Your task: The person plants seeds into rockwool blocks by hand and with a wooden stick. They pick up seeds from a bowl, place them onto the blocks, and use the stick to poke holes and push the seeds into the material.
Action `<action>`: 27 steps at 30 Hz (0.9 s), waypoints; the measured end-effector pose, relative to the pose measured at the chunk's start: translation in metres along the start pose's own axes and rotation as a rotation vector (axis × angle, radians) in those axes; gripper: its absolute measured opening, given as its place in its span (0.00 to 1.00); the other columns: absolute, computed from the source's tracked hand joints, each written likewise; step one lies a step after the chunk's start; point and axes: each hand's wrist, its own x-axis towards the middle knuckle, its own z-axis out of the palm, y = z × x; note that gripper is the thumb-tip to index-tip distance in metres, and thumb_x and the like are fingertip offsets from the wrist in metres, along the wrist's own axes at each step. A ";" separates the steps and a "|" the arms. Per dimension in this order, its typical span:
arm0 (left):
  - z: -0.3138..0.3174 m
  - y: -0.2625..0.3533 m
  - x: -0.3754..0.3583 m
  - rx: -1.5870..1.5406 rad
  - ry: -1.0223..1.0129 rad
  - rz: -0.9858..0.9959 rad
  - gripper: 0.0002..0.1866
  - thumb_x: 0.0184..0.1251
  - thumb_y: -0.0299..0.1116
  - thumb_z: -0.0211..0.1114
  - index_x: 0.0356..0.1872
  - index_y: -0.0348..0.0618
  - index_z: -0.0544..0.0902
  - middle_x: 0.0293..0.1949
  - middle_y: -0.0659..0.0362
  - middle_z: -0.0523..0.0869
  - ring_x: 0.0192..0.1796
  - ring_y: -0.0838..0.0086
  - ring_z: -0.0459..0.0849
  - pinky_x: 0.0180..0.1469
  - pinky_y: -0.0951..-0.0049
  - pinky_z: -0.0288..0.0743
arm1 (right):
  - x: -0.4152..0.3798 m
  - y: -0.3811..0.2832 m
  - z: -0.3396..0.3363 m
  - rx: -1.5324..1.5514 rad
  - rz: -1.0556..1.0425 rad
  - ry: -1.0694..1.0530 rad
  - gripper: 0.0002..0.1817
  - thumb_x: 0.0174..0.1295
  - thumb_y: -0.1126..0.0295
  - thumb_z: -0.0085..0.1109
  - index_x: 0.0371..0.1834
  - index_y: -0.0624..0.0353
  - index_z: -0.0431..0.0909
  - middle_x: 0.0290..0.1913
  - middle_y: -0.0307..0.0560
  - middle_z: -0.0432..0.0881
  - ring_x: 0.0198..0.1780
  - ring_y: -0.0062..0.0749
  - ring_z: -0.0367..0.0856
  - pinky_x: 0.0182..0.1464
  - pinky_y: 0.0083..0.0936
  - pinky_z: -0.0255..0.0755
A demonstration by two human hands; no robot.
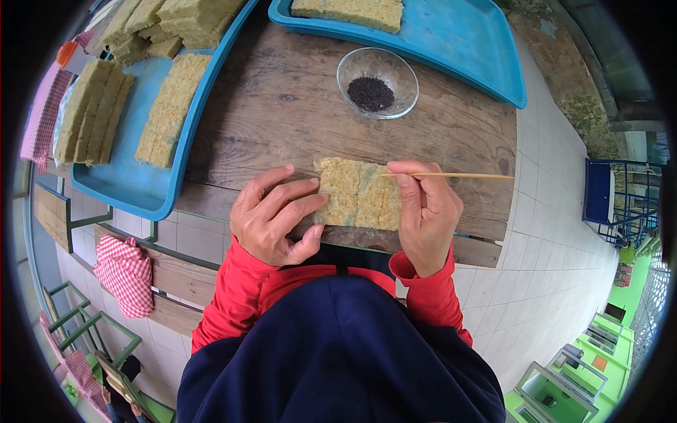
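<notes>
A yellowish rockwool slab [350,194], scored into small blocks, lies flat on the wooden table in front of me. My right hand [431,208] pinches a thin wooden skewer [476,175] between thumb and fingers. The skewer's tip is over the slab, and its long end points right. At the slab's left edge is my left hand [275,211], fingers spread, with fingertips against or just beside it. Beyond the slab stands a clear glass bowl [407,83] holding small dark seeds [371,94].
A blue tray [166,185] at the left carries several rockwool slabs [173,109]. Another blue tray [462,53] at the back right holds a slab [352,10]. The wooden table [261,106] ends at the right above a tiled floor. A bench with a red checked cloth [124,276] stands at the lower left.
</notes>
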 end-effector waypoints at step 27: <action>0.001 -0.001 0.000 -0.009 0.002 0.000 0.15 0.44 0.41 0.67 0.36 0.52 0.87 0.40 0.64 0.87 0.49 0.61 0.82 0.49 0.66 0.78 | -0.004 -0.005 -0.007 0.091 0.045 0.047 0.03 0.63 0.79 0.60 0.36 0.62 0.82 0.32 0.46 0.83 0.31 0.34 0.76 0.35 0.25 0.70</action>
